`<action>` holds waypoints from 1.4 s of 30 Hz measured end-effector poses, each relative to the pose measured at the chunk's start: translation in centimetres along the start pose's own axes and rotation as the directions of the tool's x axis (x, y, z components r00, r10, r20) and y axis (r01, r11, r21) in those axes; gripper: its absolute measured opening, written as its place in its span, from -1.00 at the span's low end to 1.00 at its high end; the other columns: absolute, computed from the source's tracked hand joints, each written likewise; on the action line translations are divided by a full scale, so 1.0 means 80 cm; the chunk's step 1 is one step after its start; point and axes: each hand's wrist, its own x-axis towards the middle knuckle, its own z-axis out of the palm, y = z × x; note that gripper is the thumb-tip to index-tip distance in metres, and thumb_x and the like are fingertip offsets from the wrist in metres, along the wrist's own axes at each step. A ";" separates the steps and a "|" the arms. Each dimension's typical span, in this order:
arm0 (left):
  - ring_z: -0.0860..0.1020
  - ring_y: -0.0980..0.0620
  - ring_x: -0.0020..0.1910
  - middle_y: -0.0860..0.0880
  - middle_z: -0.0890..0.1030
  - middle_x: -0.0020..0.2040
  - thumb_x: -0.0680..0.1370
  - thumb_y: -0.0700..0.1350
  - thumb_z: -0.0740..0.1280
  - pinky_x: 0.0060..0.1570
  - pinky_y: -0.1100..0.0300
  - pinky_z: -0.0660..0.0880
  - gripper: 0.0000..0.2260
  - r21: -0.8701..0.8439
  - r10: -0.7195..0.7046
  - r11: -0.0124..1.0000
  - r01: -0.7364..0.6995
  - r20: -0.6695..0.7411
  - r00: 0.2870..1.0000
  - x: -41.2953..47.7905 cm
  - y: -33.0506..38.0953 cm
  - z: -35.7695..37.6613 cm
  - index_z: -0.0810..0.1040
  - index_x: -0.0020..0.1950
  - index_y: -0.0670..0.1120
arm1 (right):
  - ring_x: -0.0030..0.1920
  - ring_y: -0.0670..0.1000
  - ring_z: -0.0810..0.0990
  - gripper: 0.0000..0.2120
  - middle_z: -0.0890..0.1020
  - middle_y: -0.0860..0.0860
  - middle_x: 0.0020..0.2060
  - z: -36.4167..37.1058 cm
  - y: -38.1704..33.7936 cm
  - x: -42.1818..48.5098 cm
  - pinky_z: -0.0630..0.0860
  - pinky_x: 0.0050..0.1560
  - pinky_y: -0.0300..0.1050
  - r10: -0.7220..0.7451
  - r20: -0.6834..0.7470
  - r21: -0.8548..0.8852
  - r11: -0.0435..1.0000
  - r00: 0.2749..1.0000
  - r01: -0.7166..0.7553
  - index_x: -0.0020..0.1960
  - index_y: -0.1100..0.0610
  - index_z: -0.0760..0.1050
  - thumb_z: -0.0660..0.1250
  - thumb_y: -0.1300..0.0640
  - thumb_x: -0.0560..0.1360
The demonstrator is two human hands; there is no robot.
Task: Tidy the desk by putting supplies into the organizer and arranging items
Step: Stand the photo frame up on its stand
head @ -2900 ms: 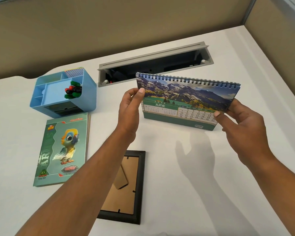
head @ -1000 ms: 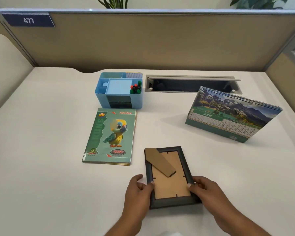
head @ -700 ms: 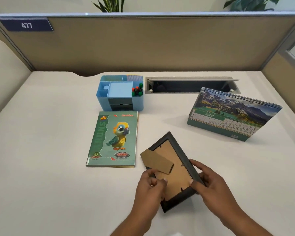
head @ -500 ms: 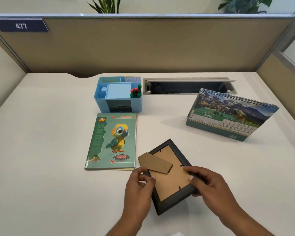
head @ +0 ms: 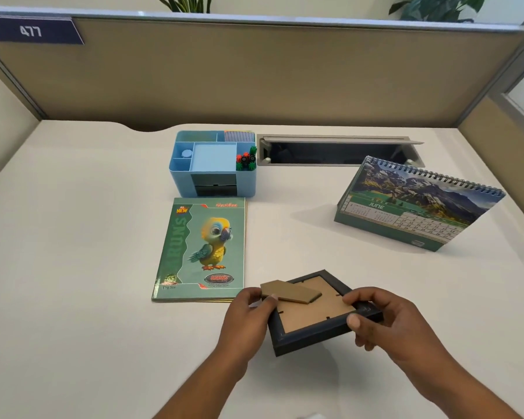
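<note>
A pale counter point(head: 73, 267) is being seen from above, closed in at the back by a tan partition point(head: 254, 71). Nearest, a black picture frame point(head: 315, 325) is being held back-side up just above the counter, tilted and turned cornerwise, with its cardboard stand point(head: 291, 293) lying folded across the brown backing. Past it, a green notebook point(head: 203, 249) with a parrot cover is lying flat. To the right a desk calendar point(head: 418, 204) is standing open at June. Just behind the notebook a blue organizer point(head: 179, 179) is sitting, with small red, green and black pieces point(head: 245, 160) in its right compartment. An open grey cable hatch point(head: 336, 151) is set into the counter beside it. On the partition a number plate point(head: 31, 31) reading 477 is being shown, and plants point(head: 188, 3) are rising behind it.

The frame's left edge is being gripped by the left hand point(head: 248, 316), its fingers curled underneath and the thumb pressed on the end of the stand. The right edge is being pinched by the right hand point(head: 384, 322), thumb on the near rim and forefinger on top.

A second ago the frame was lying flat and square on the counter; it is now being carried lifted and rotated, lying lower and flatter to the camera than half a second ago. The calendar, gripped in both hands nearly three seconds ago, is now standing alone.
</note>
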 end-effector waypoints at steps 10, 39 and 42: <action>0.43 0.09 0.28 0.15 0.44 0.35 0.55 -0.01 0.38 0.16 0.22 0.42 -0.62 0.047 0.051 0.997 -0.064 0.245 0.968 0.026 0.028 0.001 0.40 0.35 0.15 | -0.46 0.05 0.57 -0.70 0.63 0.11 -0.37 0.003 -0.020 0.011 0.48 -0.44 -0.26 -0.091 -0.043 -0.032 0.995 0.995 0.090 -0.18 0.07 0.66 0.67 0.17 0.14; 0.36 0.14 0.41 0.10 0.46 0.39 0.57 -0.08 0.34 0.05 0.44 0.32 -0.60 -0.190 0.239 0.963 -0.190 0.284 0.928 0.087 0.084 0.000 0.41 0.40 0.07 | -0.40 0.01 0.61 -0.48 0.55 0.02 -0.41 0.005 -0.041 0.076 0.47 -0.45 -0.24 0.077 -0.104 0.229 0.972 0.992 -0.052 -0.09 0.11 0.63 0.58 -0.21 0.12; 0.38 0.17 0.35 0.11 0.49 0.33 0.61 0.02 0.25 -0.02 0.46 0.28 -0.67 -0.164 0.228 0.968 -0.192 0.239 0.944 0.094 0.094 0.004 0.45 0.38 0.06 | -0.39 0.02 0.62 -0.58 0.56 0.02 -0.43 0.010 -0.054 0.091 0.47 -0.44 -0.22 0.074 -0.139 0.199 0.979 0.988 -0.045 -0.07 0.12 0.59 0.46 -0.16 0.23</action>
